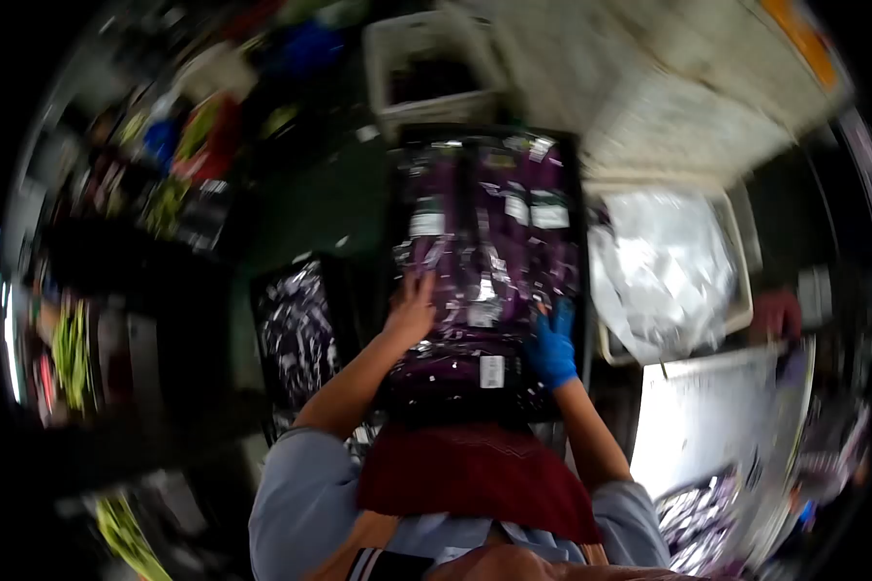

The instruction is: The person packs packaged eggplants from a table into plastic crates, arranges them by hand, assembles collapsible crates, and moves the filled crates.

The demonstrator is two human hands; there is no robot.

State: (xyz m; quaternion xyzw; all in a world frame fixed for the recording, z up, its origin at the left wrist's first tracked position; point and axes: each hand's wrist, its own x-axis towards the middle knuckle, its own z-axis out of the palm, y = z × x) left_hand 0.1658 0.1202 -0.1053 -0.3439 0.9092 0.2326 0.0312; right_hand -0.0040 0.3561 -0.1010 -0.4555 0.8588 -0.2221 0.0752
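A black crate [583, 223] in front of me is filled with dark purple, shiny plastic-wrapped packs [499, 242] bearing white labels. My bare left hand [415, 308] lies on the packs near the crate's left side, its fingers apart and pointing forward. On the right side, my right hand [552, 347] wears a blue glove and rests at the edge of the packs with its fingers spread. Below and between the hands, one pack [446, 370] with a white label lies crosswise. Motion blurs the fingertips somewhat.
A second dark crate with shiny packs [300, 329] stands at the left. Beyond the main crate is a whitish bin [388, 108] with dark contents. At the right, a pale crate [743, 281] holds clear plastic sheeting [669, 266], with a white board [702, 416] nearer me.
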